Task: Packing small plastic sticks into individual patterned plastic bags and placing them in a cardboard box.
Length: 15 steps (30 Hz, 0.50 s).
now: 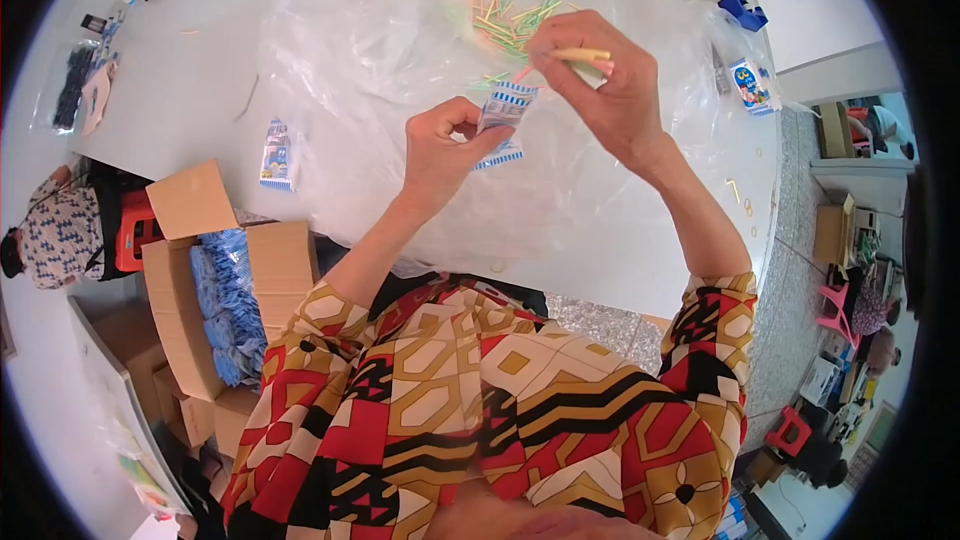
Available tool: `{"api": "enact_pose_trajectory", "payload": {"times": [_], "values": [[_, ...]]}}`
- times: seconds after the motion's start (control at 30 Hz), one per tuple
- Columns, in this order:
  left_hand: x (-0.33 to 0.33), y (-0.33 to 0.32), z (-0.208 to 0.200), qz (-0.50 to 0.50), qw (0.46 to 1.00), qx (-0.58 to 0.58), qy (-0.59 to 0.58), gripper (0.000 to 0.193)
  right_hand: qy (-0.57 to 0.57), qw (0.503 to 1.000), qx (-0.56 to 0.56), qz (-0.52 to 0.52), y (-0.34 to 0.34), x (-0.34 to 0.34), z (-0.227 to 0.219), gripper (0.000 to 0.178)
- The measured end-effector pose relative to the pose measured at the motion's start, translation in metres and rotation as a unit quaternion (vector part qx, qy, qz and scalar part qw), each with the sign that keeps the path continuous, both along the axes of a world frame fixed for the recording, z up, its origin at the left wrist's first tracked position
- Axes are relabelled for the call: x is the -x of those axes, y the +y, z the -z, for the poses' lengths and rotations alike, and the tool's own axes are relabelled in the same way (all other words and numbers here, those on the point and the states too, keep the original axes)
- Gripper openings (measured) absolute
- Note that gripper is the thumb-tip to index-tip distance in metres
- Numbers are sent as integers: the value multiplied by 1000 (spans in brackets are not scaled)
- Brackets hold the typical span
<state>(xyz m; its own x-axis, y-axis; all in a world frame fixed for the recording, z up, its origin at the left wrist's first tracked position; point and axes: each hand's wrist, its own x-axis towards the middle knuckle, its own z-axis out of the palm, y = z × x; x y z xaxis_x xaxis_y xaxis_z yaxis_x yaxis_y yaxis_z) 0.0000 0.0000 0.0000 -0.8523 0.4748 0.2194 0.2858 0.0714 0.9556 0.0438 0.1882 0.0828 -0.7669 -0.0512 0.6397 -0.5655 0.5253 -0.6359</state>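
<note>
Between the thumb and fingers of my left hand (pixel 440 145) is a small blue-and-white striped packet (pixel 502 112), tilted, its upper end toward my right hand. My right hand (pixel 605 85) is closed just above and to the right of it, with a few thin coloured sticks (pixel 582 55), yellow and pink, poking out of the grip. One pink stick points from the fingertips toward the packet's upper end; whether it enters cannot be made out. Beyond the hands, a loose pile of pastel sticks (pixel 505 22) lies on clear plastic sheeting (pixel 360 70).
A similar packet (pixel 277 155) lies to the left on the white table (pixel 200 90). Below it stands an open cardboard box (pixel 175 310) filled with blue packets (pixel 228 305). Another packet (pixel 750 85) and a blue object (pixel 743 12) are at the right edge. Other people sit nearby.
</note>
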Motion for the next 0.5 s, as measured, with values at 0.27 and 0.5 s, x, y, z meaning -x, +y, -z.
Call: {"api": "enact_pose_trajectory", "payload": {"times": [0.27,0.5], "values": [[-15,18,-5,11,995,-38,-89,11,4,996,-88,9,3,-18,8,14],[-11,16,-7,7,999,-27,-31,11,-142,989,3,-48,3,-20,-4,8]]}}
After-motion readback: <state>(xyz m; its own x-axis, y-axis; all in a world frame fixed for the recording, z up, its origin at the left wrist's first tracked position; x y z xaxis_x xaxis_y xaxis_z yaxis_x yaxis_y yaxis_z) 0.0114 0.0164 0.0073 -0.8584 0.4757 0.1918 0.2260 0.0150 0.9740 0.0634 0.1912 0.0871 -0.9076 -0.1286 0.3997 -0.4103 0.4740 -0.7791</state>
